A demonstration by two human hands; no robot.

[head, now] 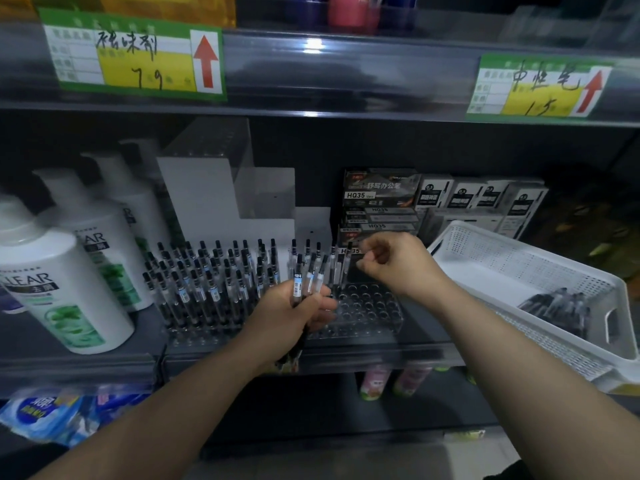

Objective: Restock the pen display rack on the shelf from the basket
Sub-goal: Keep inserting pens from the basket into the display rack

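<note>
A clear plastic pen rack (367, 313) with rows of holes stands on the middle shelf. Its left part is filled with several upright black-capped pens (207, 271); the holes at its right are bare. My left hand (294, 317) grips a bunch of pens (309, 275) in front of the rack. Over the rack's right rear, my right hand (394, 261) pinches the top of one pen (347, 263) that stands there. The white perforated basket (519, 268) sits at the right with several pens (557, 306) lying in its near corner.
White shampoo bottles (65, 289) stand left of the rack. A white stepped stand (225, 188) rises behind it. Stacked pen boxes (381, 202) fill the shelf behind my right hand. The upper shelf edge with price tags (135, 53) overhangs. Packets and bottles lie on the lower shelf.
</note>
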